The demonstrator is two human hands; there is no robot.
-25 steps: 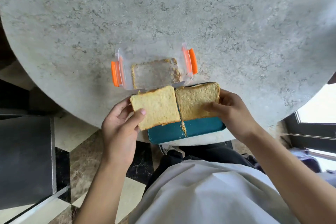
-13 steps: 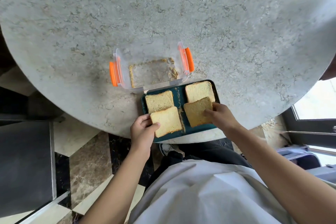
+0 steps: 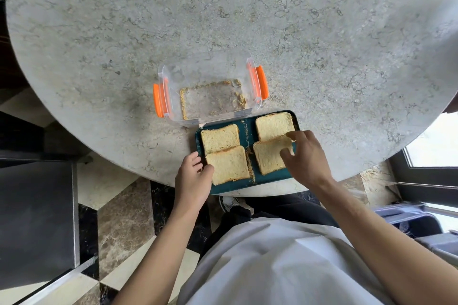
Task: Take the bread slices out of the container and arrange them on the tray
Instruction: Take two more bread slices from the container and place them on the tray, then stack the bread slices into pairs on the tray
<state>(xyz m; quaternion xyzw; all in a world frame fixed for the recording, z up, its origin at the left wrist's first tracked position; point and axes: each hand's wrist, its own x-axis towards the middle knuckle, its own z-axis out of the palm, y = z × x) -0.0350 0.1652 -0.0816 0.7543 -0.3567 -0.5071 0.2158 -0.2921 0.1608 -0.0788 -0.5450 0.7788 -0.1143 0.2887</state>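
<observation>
Four slices lie on the tray [image 3: 247, 184]; the container [image 3: 210, 96] behind holds only crumbs. The right hand [image 3: 301, 153] pinches the near right slice [image 3: 269, 157], which overlaps the far one. The left hand [image 3: 194, 176], loosely open, perhaps touches the near left slice [image 3: 228, 166]

Four bread slices lie on one teal tray [image 3: 247, 184]: far-left slice [image 3: 219, 138], near-left slice [image 3: 228, 165], far-right slice [image 3: 273, 125] and near-right slice [image 3: 267, 157]. One clear container [image 3: 173, 96] stands just beyond the tray, with two orange clips, the left clip [image 3: 157, 100] and the right clip [image 3: 262, 82]. It holds no slices, only crumbs, too many and too small to count. One round desk [image 3: 247, 20] carries all of it. Two hands show at the tray, the left hand [image 3: 193, 181] and the right hand [image 3: 306, 156]. One shoe [image 3: 229, 203], possibly two, shows under the desk edge.
</observation>
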